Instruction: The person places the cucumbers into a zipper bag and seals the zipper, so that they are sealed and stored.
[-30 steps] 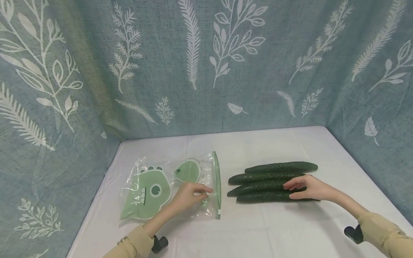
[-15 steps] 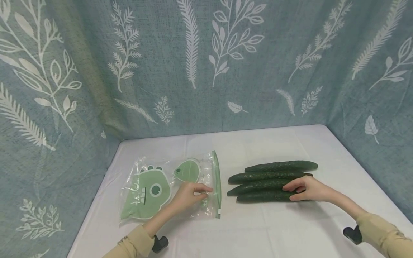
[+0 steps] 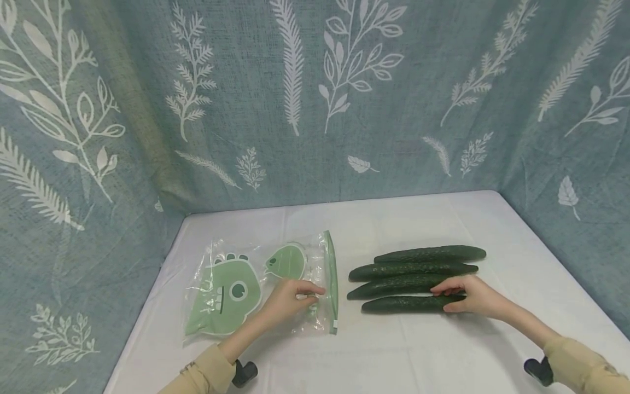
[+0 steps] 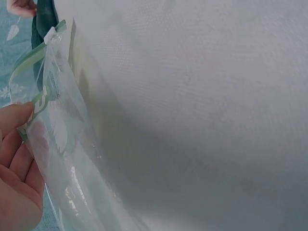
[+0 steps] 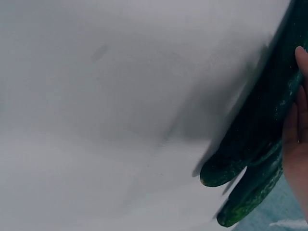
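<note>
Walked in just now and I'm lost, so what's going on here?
Someone's left hand pinches a bag near its green zip, over a table. The right hand grips the nearest cucumber; whether that one is off the table is hard to tell. The other three cucumbers lie just behind it. No cucumber is in the bag.
</note>
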A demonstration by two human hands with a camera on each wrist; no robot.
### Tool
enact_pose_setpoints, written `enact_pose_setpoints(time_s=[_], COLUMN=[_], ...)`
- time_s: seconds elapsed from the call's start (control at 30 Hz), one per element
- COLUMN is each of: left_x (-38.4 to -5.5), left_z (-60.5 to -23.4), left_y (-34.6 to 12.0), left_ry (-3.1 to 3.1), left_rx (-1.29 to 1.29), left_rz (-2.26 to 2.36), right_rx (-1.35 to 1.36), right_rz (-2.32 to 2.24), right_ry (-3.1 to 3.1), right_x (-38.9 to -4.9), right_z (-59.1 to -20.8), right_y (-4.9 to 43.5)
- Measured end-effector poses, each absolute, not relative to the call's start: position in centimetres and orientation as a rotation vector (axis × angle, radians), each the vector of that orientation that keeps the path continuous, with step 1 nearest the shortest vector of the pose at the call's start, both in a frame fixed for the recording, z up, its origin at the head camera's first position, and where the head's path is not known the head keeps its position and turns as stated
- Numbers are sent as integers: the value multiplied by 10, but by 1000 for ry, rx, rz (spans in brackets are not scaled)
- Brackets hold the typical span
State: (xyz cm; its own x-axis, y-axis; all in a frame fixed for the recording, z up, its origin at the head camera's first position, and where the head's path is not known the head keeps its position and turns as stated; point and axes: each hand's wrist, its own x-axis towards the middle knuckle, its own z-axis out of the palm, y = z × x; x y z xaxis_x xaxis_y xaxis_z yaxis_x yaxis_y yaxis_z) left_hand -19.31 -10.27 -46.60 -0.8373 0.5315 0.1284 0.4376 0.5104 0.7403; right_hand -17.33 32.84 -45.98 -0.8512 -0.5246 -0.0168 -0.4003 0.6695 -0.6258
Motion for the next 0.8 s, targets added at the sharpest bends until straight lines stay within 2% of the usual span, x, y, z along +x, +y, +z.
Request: enact_pose_setpoints(time_s=[0.5,0.8], left_x=[-194,-193], left_z=[-463,-462], left_y=[-105,-106], left_ry=[2621,2620], left_rx=[841,843], left_rz=[1242,1252], right_rx=[-798,-722], right_rz=[-866,-880], right_ry=[2716,2679], right_x=[-160,-157], right_z=[-469,-470], right_y=[340,340])
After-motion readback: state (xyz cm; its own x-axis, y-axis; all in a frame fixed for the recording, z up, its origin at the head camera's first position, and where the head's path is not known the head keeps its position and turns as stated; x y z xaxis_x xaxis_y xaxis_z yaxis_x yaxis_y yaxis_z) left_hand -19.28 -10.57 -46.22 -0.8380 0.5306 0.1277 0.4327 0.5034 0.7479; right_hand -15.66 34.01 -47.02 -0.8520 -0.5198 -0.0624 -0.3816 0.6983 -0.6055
